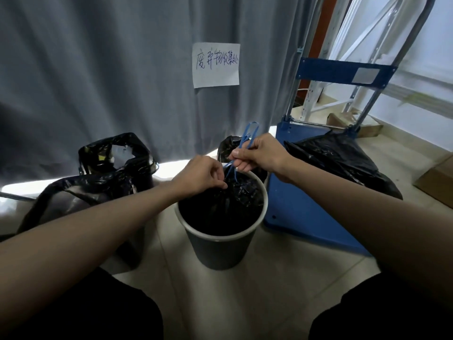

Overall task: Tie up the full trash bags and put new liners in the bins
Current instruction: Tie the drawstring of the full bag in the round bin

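A dark round bin [220, 251] with a pale rim stands on the floor in front of me. Inside it sits a black trash bag [235, 200], its mouth gathered into a bunch. My left hand [199, 176] pinches the gathered neck of the bag. My right hand [257, 153] is closed around the blue drawstring [247, 137], which runs up from the bag's neck and loops above my fingers. Another black-lined bin [115, 155] stands open to the left by the curtain. A third lined bin [230, 146] shows just behind my hands.
A blue platform trolley [306, 212] stands to the right with a full black bag [343, 163] on it. A loose black bag [81, 190] lies at left. A grey curtain with a paper sign [215, 65] hangs behind. A cardboard box [436, 182] sits far right.
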The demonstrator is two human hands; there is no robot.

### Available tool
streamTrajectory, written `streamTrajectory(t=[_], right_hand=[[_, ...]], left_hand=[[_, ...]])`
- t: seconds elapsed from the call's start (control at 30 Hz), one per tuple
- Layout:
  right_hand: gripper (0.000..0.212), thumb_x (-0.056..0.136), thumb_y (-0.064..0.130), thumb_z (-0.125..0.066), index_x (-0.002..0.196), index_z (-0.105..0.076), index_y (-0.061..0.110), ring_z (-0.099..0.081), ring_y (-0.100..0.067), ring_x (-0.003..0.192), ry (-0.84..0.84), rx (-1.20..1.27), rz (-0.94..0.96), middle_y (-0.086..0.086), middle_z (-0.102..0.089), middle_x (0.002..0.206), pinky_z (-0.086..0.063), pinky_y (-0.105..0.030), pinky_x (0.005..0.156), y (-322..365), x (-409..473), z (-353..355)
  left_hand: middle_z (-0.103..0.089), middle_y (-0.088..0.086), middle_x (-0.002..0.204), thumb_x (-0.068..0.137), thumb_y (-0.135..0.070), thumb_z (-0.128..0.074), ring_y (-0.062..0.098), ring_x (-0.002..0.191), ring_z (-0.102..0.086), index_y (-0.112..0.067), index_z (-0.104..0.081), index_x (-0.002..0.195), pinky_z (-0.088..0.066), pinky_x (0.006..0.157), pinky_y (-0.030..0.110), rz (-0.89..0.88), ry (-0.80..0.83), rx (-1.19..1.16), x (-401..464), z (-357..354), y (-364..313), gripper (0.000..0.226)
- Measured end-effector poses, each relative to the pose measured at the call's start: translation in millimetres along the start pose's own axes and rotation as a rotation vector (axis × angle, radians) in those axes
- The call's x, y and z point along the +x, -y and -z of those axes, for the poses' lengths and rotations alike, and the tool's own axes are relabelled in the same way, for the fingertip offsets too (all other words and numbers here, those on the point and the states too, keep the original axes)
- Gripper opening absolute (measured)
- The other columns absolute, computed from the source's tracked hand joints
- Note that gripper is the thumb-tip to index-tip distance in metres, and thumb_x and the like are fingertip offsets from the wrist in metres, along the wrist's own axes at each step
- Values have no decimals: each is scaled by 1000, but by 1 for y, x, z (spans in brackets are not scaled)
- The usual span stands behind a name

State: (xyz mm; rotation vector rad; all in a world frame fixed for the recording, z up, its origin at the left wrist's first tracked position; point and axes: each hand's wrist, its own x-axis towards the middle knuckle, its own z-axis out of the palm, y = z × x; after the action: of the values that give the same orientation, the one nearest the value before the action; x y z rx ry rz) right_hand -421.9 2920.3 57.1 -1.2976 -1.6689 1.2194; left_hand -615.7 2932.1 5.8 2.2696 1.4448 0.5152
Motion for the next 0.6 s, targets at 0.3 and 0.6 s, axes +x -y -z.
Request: streamTrajectory(t=[0.3, 0.6], right_hand=[[18, 92, 12, -64, 92, -71, -4, -64, -11, 55, -87, 114, 73, -11, -69, 70, -57, -18, 60, 10, 7, 0], [16, 93, 11, -63, 91, -71, -3, -59, -12, 57, -98, 223, 139, -10, -66, 70, -53, -17, 57, 15, 16, -11]], left_hand=[[-66, -7, 61, 67, -24, -85, 10, 63, -60, -25, -63, 55, -45, 64, 25, 32, 86, 148, -2, -14, 9, 25], [-64, 0, 61, 65, -29, -88, 10, 51, -56, -21, -75, 83, -46, 55, 20, 78, 106, -384, 6, 25, -2, 24]])
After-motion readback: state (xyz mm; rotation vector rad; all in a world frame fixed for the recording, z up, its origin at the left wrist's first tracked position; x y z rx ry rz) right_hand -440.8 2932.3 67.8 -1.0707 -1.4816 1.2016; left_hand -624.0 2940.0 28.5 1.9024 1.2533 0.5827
